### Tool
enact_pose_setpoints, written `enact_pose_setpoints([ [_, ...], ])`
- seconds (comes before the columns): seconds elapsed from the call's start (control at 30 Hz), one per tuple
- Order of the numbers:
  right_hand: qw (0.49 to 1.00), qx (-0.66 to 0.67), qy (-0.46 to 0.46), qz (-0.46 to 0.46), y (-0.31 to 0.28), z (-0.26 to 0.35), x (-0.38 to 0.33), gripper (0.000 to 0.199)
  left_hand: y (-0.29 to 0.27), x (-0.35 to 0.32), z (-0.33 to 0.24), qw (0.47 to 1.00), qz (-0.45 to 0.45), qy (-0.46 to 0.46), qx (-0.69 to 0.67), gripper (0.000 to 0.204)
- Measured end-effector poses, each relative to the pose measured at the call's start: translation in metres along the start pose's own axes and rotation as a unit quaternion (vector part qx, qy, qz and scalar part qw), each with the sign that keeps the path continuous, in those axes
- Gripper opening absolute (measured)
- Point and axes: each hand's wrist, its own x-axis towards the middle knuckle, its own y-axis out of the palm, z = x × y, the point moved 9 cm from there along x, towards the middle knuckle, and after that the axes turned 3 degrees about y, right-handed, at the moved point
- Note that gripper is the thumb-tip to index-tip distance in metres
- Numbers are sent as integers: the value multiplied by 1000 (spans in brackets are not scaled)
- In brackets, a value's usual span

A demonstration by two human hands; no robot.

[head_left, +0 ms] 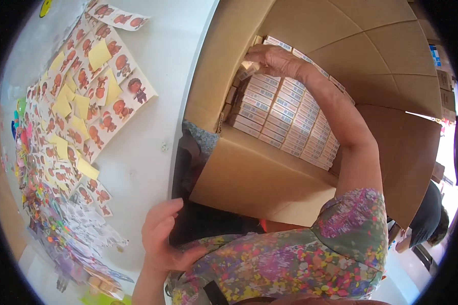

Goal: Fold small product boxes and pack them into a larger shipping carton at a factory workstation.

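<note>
My right hand (276, 61) reaches deep into a large open cardboard carton (259, 178) and rests on the far end of the packed rows of small white boxes (285, 119); its fingers press on the top boxes at the back left corner, and I cannot tell whether it grips one. My left hand (163, 236) hovers at the white table's edge with its fingers spread and nothing in it, close to my flowered sleeve (290, 259).
A white table (152, 91) on the left carries a spread of cartoon sticker sheets (94, 96) with yellow paper squares among them, and a heap of colourful sheets (61, 223) nearer me. Another person in dark clothes (427, 218) bends at the right edge. More cartons stand at the far right.
</note>
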Motion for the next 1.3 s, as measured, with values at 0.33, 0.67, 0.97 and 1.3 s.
enact_pose_setpoints([
  [0.33, 985, -50, -151, -68, 3, 44, -23, 35, 1, 1, 3, 1000, 5, -16, 1, 78],
  [0.67, 972, -61, -218, 64, 131, 85, 1, 40, 2, 1, 2, 999, 3, -27, 24, 72],
  [0.97, 984, 41, -162, 66, 163, 76, 1, 50, 2, 3, 1, 999, 16, -20, 38, 69],
  [1.3, 975, -61, -207, -42, 167, 83, 1, 44, 3, 8, -1, 997, 35, -13, 61, 61],
])
